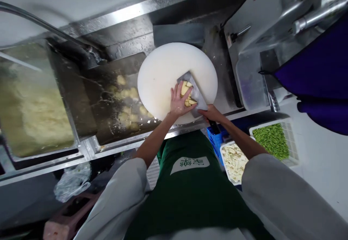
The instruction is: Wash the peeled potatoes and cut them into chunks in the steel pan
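My right hand (212,114) grips a cleaver (198,94) near where its black handle meets the broad blade. The blade lies across the right side of a round white cutting board (160,73). Cut pale-yellow potato pieces (187,87) sit against the blade, partly on it. Over them rests my left hand (179,101), its fingers and thumb spread and touching the pieces. Its palm hides some of the pieces, so I cannot tell how many lie underneath.
Left of the board, peeled potatoes (130,106) lie in a wet sink under a faucet (95,56). A tub (67,113) of cloudy water stands further left. Baskets of chopped greens (272,140) and pale slices (234,162) stand low right. Another cleaver (269,71) lies at the right.
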A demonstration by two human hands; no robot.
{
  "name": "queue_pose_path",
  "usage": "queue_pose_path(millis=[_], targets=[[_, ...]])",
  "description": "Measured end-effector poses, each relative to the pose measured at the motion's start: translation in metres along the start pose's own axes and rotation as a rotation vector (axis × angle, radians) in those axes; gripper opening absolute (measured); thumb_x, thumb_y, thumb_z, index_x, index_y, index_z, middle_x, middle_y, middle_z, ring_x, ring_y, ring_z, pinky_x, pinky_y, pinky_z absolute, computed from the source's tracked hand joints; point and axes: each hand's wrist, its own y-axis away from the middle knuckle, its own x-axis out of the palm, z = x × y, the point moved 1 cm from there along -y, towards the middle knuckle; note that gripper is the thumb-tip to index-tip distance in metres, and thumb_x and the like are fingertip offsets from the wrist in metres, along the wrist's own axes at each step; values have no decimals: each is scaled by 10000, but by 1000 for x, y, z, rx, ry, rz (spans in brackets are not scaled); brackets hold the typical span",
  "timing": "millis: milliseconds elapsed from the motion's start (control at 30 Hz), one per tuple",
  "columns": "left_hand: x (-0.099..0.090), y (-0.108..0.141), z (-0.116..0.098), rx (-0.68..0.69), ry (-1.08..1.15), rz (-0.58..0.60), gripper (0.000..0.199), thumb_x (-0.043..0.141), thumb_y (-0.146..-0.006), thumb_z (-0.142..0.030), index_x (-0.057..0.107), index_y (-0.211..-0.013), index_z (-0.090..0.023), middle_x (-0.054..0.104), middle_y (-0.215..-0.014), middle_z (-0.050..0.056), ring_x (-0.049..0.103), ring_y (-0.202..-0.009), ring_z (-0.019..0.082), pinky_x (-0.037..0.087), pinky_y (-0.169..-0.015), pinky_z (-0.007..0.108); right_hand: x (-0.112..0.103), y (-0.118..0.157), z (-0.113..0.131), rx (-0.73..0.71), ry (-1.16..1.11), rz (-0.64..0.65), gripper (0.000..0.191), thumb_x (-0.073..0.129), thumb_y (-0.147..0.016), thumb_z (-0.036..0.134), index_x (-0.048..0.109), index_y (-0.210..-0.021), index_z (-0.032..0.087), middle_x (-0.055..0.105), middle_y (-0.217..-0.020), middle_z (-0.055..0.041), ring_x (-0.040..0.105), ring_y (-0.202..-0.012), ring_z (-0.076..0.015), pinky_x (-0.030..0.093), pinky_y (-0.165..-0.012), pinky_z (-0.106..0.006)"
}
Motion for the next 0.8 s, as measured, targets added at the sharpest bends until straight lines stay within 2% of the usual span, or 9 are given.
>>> queue_pose_path(millis=[133, 267, 367, 433, 533, 600, 700, 800], targets=[[7, 3, -6, -14, 98, -157, 702, 673, -836, -621, 541, -1428, -268, 126, -1684, 64, 161, -1545, 374, 286, -1246, 546, 42, 5, -4, -27, -45, -86, 386, 646, -859, 440, 476, -583, 231, 501, -390, 46, 466, -320, -111, 395, -342, -232], [4, 7, -6, -11, 212, -248, 634, 654, -879, -572, 518, -1436, -301, 133, -1671, 51, 206, -1537, 358, 305, -1251, 534, 73, 11, 0, -14, -102, -167, 398, 651, -837, 487, 444, -600, 244, 483, -389, 60, 453, -309, -109, 379, -338, -232], [-11, 12, -4, 7, 265, -306, 633, 648, -893, -556, 483, -1459, -326, 119, -1670, 45, 216, -1536, 356, 302, -1253, 544, 90, 17, 16, -49, -45, -190, 395, 610, -849, 488, 425, -596, 247, 478, -377, 59, 451, -313, -105, 388, -364, -228], [-33, 18, 2, 11, 246, -348, 670, 643, -895, -560, 443, -1490, -325, 90, -1678, 51, 207, -1539, 361, 311, -1248, 555, 106, 20, 34, -107, 30, -203, 359, 580, -858, 466, 436, -611, 249, 485, -370, 54, 467, -325, -113, 404, -388, -232], [-89, 36, 32, -53, 124, -378, 725, 610, -911, -568, 366, -1543, -309, 58, -1691, 67, 161, -1551, 369, 307, -1243, 580, 149, 13, 72, -196, 95, -184, 302, 573, -858, 454, 451, -662, 258, 491, -365, 55, 475, -324, -128, 407, -387, -243], [-139, 56, 68, -135, 15, -360, 740, 582, -925, -567, 325, -1566, -301, 50, -1696, 74, 121, -1557, 377, 284, -1247, 595, 195, -2, 106, -244, 101, -113, 297, 577, -855, 461, 442, -679, 263, 484, -361, 62, 466, -305, -129, 391, -361, -241], [-226, 99, 138, -269, -109, -414, 742, 550, -942, -568, 299, -1580, -284, 65, -1697, 77, 111, -1557, 382, 266, -1259, 575, 286, -36, 167, -308, 124, 67, 294, 586, -860, 438, 428, -693, 256, 488, -375, 74, 472, -295, -117, 363, -330, -214], [-304, 148, 214, -427, -175, -643, 670, 485, -979, -561, 327, -1562, -272, 152, -1683, 82, 199, -1549, 324, 304, -1258, 500, 383, -69, 223, -306, 183, 225, 271, 618, -871, 360, 423, -723, 244, 478, -375, 94, 477, -287, -102, 337, -311, -185]])
